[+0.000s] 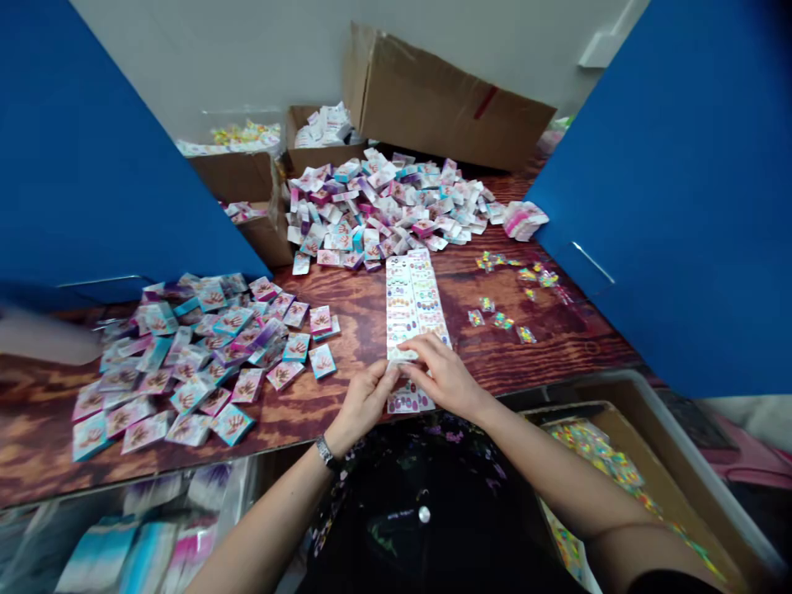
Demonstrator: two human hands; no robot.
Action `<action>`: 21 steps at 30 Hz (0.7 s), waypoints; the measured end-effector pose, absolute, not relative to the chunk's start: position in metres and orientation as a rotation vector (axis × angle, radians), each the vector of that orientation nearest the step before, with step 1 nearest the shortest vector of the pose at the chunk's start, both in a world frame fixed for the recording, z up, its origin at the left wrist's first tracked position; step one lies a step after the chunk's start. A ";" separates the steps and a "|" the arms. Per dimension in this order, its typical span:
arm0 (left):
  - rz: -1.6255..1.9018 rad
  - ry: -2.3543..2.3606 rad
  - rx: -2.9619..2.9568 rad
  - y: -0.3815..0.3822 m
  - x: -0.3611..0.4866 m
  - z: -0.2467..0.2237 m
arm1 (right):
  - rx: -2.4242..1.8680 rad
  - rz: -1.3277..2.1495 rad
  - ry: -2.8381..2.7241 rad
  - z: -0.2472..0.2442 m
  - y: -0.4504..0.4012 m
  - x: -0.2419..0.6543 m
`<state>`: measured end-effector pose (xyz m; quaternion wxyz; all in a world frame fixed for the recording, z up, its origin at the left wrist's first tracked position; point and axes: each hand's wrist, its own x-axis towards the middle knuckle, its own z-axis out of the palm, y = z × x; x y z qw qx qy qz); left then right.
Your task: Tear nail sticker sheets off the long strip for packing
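Observation:
Printed sheets with rows of small coloured pictures lie on the wooden table in front of me. Over their near part my left hand and my right hand meet, fingertips close together. Between them is a small whitish piece, pinched by the left thumb and fingers; its shape is too small to make out. The right fingers are bent over it and touch it or the sheet. A heap of small boxes with a hand picture lies to the left.
A larger pile of small boxes stands behind the sheets, near cardboard boxes. Small colourful packets lie at the right. Blue panels flank the table. Below the edge are a bin of packets and a bin of flat cartons.

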<state>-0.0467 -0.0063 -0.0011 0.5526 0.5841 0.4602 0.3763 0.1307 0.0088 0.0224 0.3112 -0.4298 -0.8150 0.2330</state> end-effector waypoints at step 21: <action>0.783 1.210 1.499 -0.005 -0.044 -0.016 | -2.111 0.259 -1.911 -0.056 0.099 0.261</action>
